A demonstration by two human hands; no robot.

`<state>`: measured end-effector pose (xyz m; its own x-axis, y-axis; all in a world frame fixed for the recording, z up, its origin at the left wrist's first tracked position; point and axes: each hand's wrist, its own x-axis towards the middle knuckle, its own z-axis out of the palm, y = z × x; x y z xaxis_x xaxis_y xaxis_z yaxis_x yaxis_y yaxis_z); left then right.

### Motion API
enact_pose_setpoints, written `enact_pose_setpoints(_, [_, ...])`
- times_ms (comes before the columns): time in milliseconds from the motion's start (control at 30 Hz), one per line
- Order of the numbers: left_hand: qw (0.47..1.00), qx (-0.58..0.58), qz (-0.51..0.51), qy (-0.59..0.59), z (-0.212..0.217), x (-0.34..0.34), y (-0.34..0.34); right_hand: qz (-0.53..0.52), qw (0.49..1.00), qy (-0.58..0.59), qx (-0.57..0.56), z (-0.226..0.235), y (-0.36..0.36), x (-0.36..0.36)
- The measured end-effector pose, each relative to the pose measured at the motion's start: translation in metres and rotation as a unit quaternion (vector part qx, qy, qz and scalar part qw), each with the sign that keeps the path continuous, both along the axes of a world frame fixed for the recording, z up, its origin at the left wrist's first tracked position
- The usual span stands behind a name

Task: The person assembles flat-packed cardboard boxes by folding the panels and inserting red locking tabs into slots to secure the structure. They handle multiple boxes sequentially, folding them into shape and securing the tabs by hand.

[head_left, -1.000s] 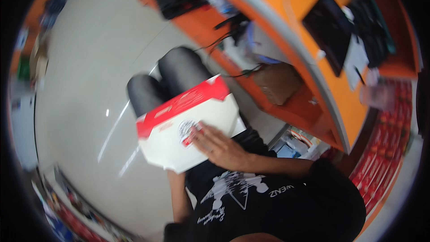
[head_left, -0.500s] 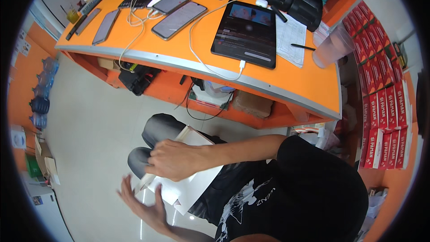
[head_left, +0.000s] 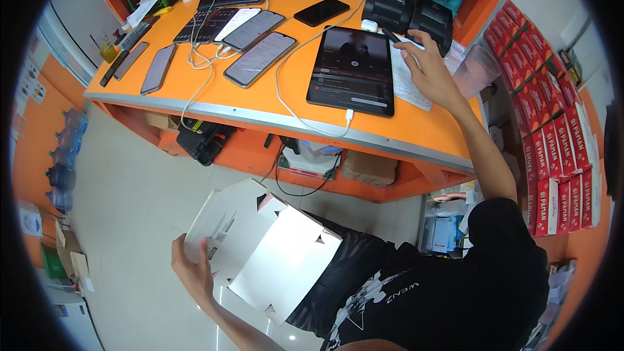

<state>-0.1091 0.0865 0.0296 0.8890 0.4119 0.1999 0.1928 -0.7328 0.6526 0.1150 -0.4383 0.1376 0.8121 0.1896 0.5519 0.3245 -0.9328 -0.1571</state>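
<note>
While clamping the left edge of a partly folded white cardboard carton between thumb and fingers of the left hand, reaching out over the orange desk with the right hand. Resting the carton across the lap, over black trousers, and showing small dark cut-outs at the corners of its bright panel. Holding the fingers of the right hand bent and apart from one another, right by a black marker; being unable to tell whether touching or gripping it. Hovering there over a sheet of paper, near a white earbud case and a translucent plastic cup. Having a lit tablet lying just left of that hand, with a white charging cable plugged into its near edge. Leaving grey smartphones lying farther left, and red-and-white boxes standing stacked off to the right.
</note>
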Motion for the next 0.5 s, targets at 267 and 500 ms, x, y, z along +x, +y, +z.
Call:
enact_pose_setpoints(267, [0.999, 0.037, 0.012, 0.020, -0.015, 0.013, 0.010, 0.331, 0.923, 0.146, 0.133, -0.062, 0.135, -0.118])
enact_pose_setpoints(500, [0.998, 0.034, 0.012, 0.045, -0.049, 0.026, 0.035, 0.268, 0.810, 0.455, 0.255, -0.188, 0.173, -0.172])
